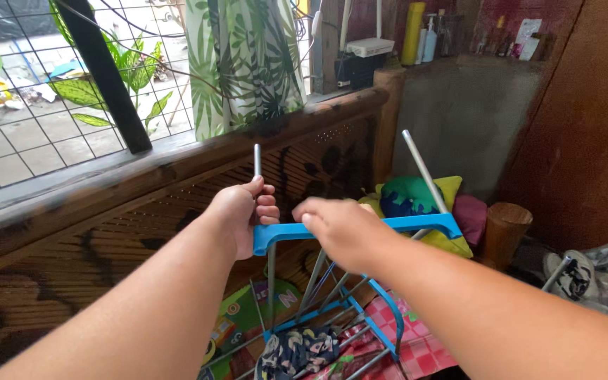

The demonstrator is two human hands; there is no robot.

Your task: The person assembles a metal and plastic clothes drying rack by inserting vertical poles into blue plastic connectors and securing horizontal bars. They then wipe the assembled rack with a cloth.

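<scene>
A rack of grey metal tubes with blue plastic connectors stands in front of me. My left hand (242,211) is closed around an upright grey tube (257,160) at the rack's left end. My right hand (339,229) grips the blue plastic crossbar (416,224) that runs to the right. A second grey tube (422,169) leans up and back at the right end. Lower down, more grey rods (332,295) and a blue frame (381,317) form a shelf holding a dark patterned cloth (293,352).
A woven bamboo wall with a dark wooden rail (177,158) runs behind the rack under a wire-grid window and a leaf-print curtain (244,63). Coloured cushions (409,197), a wooden stump (504,232) and shoes (578,274) lie at the right. A pink checked cloth (416,345) is below.
</scene>
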